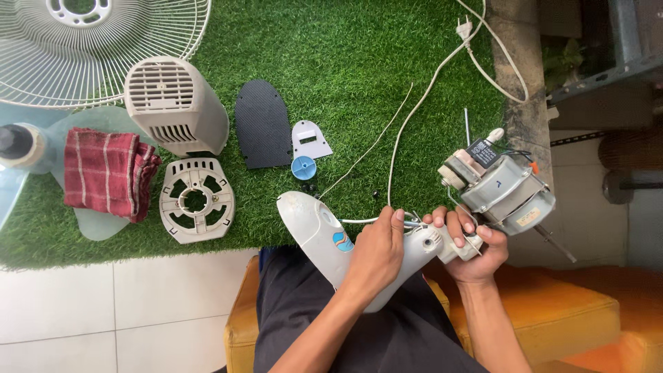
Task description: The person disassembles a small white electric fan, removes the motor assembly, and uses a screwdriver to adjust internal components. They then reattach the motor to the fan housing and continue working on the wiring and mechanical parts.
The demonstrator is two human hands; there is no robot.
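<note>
- Head view: fan motor [503,190], bare metal with exposed windings, judged heavy, rigid and top-heavy; it sits at the end of the white plastic fan neck housing [324,238], held over the lap.
- Housing judged light, smooth, slippery; thin wires [414,222] fragile. Best held by the housing body.
- Left hand [376,255] wrapped closed on the housing.
- Right hand [469,252] curled closed under the motor joint.
- Rear motor cover [176,103] lies well apart on the artificial grass mat [345,62].

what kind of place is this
Likely a home patio or porch used as a repair spot: green fake turf beside white floor tiles, with fan parts laid out, a wire guard and motor.
</note>
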